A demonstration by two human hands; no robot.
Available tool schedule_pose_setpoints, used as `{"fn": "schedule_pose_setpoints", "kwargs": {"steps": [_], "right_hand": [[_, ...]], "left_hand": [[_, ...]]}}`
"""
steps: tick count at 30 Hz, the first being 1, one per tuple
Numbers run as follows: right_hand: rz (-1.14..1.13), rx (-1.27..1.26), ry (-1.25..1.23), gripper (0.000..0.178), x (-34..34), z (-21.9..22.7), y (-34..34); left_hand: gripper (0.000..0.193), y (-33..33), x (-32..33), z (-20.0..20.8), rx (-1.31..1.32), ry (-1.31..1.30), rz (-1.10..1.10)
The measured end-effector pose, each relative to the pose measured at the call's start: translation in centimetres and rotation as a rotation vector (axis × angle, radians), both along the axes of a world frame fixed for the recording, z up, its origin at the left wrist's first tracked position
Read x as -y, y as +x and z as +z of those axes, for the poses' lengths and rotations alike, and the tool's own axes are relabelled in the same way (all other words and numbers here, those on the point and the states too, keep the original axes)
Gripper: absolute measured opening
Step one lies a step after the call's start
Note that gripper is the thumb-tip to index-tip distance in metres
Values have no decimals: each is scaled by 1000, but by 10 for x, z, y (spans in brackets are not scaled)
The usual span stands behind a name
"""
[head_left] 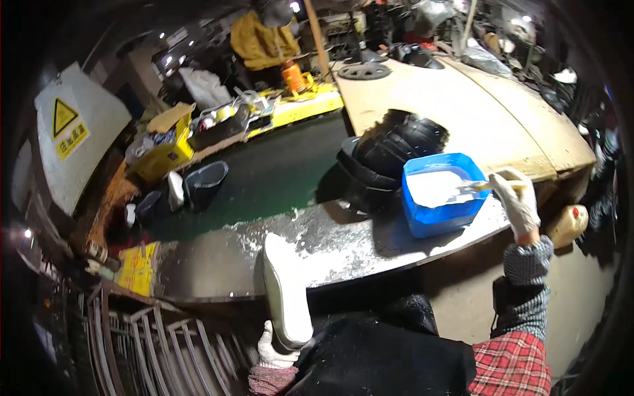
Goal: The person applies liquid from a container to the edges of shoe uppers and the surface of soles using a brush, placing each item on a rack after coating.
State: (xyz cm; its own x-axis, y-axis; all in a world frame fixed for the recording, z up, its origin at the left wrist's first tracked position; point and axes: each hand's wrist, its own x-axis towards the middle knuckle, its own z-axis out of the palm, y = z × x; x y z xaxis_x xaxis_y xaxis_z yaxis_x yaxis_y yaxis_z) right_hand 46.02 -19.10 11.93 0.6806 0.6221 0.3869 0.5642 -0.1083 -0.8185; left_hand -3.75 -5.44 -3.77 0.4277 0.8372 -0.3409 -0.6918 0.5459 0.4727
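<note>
My left hand (pixel 274 348), in a white glove, is closed round the lower end of a long white shoe sole (pixel 285 290). Its far tip reaches over the near edge of the dark workbench, and a darker rim shows at the end by my hand. My gloved right hand (pixel 516 198) grips the handle of a brush (pixel 477 187) whose head points into a blue plastic tub (pixel 441 218). White paste (pixel 432 187) fills part of the tub, and the brush head meets it. The tub stands on the bench at the right.
Black ribbed rubber pieces (pixel 399 142) are stacked left of the tub. White smears mark the bench (pixel 205 264). Farther left lie a dark boot-like piece (pixel 206 178) and a yellow packet (pixel 137 269). A metal rack (pixel 158 343) stands lower left; a pale jug (pixel 569 226) sits right of my arm.
</note>
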Motion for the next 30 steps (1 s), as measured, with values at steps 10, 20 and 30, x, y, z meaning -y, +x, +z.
{"fn": "schedule_pose_setpoints", "kwargs": {"steps": [10, 20, 30], "right_hand": [[1071, 254, 164, 25, -147, -23, -233], [1302, -74, 10, 17, -145, -57, -226], [1261, 461, -170, 20, -170, 16, -282]], "left_hand": [[63, -18, -8, -22, 242, -88, -150], [92, -38, -10, -20, 584, -342, -303], [77, -20, -19, -6, 839, -113, -296]]}}
